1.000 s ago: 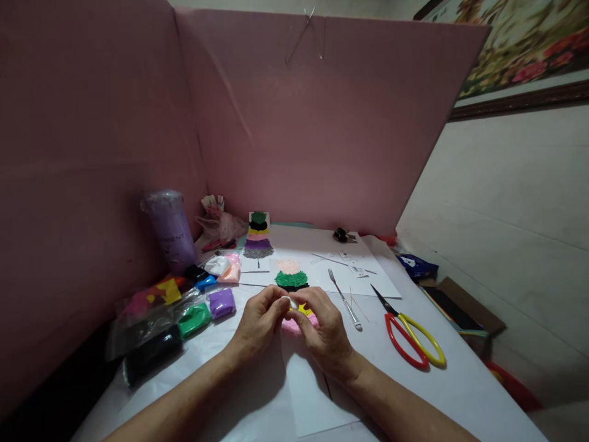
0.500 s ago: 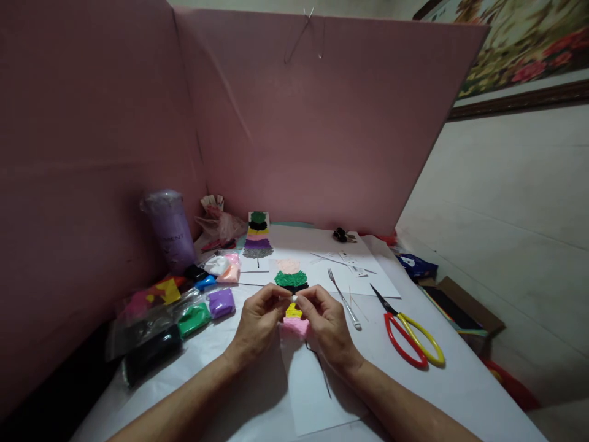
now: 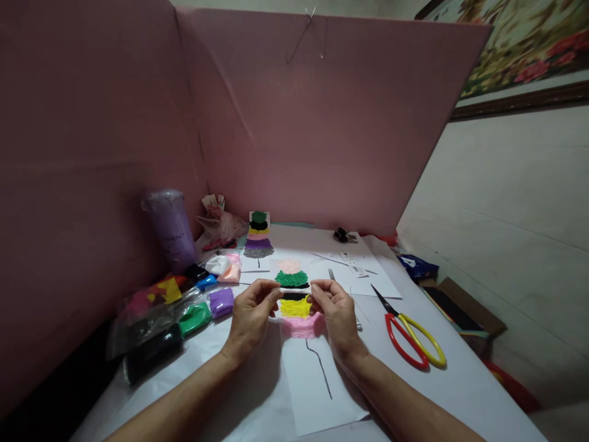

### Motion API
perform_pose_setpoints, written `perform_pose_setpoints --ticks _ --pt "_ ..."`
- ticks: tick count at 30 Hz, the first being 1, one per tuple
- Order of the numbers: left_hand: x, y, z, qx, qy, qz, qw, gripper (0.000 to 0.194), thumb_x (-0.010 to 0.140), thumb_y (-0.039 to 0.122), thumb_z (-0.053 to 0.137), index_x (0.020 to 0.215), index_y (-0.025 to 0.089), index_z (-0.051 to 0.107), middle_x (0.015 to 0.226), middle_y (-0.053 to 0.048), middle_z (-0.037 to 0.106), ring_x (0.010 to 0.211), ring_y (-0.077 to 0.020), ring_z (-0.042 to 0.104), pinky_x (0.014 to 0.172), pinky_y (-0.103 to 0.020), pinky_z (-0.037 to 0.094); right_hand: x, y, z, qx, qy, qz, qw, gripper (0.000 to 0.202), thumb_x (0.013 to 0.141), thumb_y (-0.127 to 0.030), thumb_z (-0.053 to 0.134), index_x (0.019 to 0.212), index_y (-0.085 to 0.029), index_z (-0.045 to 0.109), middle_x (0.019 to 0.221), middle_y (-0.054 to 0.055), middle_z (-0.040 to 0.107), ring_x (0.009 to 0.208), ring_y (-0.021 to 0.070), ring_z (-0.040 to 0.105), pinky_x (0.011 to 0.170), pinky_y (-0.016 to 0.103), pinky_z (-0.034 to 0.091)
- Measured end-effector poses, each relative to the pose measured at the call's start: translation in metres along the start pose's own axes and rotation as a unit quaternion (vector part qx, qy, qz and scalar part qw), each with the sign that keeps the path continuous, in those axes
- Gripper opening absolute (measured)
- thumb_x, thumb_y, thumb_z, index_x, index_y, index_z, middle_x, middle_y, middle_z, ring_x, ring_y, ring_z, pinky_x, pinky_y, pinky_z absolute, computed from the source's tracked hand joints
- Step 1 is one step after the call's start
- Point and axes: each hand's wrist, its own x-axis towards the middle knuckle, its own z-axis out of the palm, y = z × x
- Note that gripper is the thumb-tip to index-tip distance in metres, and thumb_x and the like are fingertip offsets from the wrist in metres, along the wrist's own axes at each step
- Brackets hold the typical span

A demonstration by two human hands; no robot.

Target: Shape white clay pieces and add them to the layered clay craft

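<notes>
Between my left hand (image 3: 252,313) and my right hand (image 3: 338,313) stretches a strip of white clay (image 3: 296,291), each hand pinching one end between thumb and finger. Under it lies a white paper (image 3: 306,393) bearing a clay leaf picture in bands of pale peach, green, black, yellow (image 3: 295,308) and pink (image 3: 301,326). A dark curved stem line runs down the paper. A metal fork (image 3: 332,276) lies just beyond my right hand, which partly covers it. To the right rest scissors (image 3: 407,334) with one red and one yellow handle.
Bagged clay in green (image 3: 194,319), purple (image 3: 221,302), white and other colours lies at the left, near a purple tumbler (image 3: 170,233). Behind stand a finished-looking leaf card (image 3: 258,242) and keys (image 3: 343,235). Pink panels (image 3: 294,135) enclose the back and left.
My hands have moved apart, drawing the small white clay piece into a longer strip. More of the black and yellow bands shows between them; my right hand now covers part of the fork.
</notes>
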Motion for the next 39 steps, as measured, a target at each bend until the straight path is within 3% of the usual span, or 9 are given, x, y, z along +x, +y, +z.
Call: perform_pose_setpoints --ticks 7,12,19,26,31,36,39 --pt "0.004 0.003 -0.002 -0.034 0.02 -0.042 0.998 0.023 0.066 0.035 0.072 0.076 0.015 0.067 0.052 0.005 0.053 0.042 -0.0074 0.044 0.041 -0.019 0.035 0.004 0.003 0.0 -0.029 -0.005 -0.036 0.999 0.027 0.077 -0.043 0.069 0.084 -0.017 0.064 0.072 0.003 0.064 0.061 0.0149 0.058 0.051 0.025 0.048" --pt "0.005 0.005 -0.002 -0.058 0.001 -0.044 0.997 0.024 0.063 0.032 0.075 0.077 0.014 0.066 0.055 0.005 0.056 0.048 -0.0089 0.051 0.049 -0.021 0.042 0.003 0.001 0.002 -0.017 -0.037 -0.042 0.998 0.026 0.071 -0.033 0.073 0.091 -0.018 0.064 0.08 0.003 0.067 0.071 0.0168 0.062 0.059 0.027 0.05" --pt "0.006 0.002 -0.003 -0.084 -0.025 -0.047 0.995 0.027 0.062 0.029 0.078 0.082 0.013 0.069 0.061 0.001 0.063 0.053 -0.0104 0.054 0.055 -0.023 0.045 0.001 0.001 -0.001 -0.061 -0.054 -0.045 0.996 0.025 0.08 -0.033 0.066 0.099 -0.018 0.067 0.094 0.006 0.07 0.084 0.0193 0.064 0.074 0.033 0.051" --pt "0.002 0.009 -0.002 -0.081 -0.075 -0.094 0.989 0.024 0.06 0.029 0.079 0.075 0.011 0.072 0.057 0.0 0.063 0.052 -0.01 0.053 0.053 -0.022 0.042 0.0 -0.002 0.002 -0.034 -0.032 -0.046 0.998 0.021 0.073 -0.028 0.072 0.089 -0.018 0.063 0.074 -0.001 0.061 0.069 0.0147 0.058 0.06 0.026 0.047" --pt "0.001 0.01 0.0 -0.095 -0.087 -0.117 0.985 0.022 0.059 0.026 0.081 0.073 0.011 0.072 0.061 0.0 0.064 0.053 -0.0078 0.05 0.051 -0.019 0.038 -0.006 -0.006 0.004 -0.057 -0.078 -0.029 0.995 0.018 0.075 -0.032 0.071 0.076 -0.017 0.061 0.064 -0.002 0.058 0.057 0.0129 0.054 0.054 0.026 0.045" --pt "0.0 0.007 0.001 -0.12 -0.101 -0.124 0.98 0.021 0.064 0.029 0.078 0.073 0.012 0.068 0.064 -0.001 0.064 0.058 -0.0105 0.056 0.055 -0.02 0.043 -0.009 -0.004 0.002 -0.085 -0.122 -0.056 0.987 0.018 0.083 -0.034 0.063 0.079 -0.017 0.065 0.067 0.0 0.061 0.059 0.0131 0.055 0.056 0.026 0.046" --pt "0.001 0.004 0.0 -0.127 -0.104 -0.119 0.979 0.023 0.066 0.031 0.078 0.068 0.012 0.064 0.061 0.0 0.063 0.055 -0.0097 0.055 0.054 -0.021 0.043 -0.01 -0.005 0.002 -0.092 -0.147 -0.06 0.983 0.014 0.079 -0.03 0.067 0.086 -0.018 0.064 0.076 0.001 0.064 0.065 0.0147 0.058 0.061 0.028 0.048"
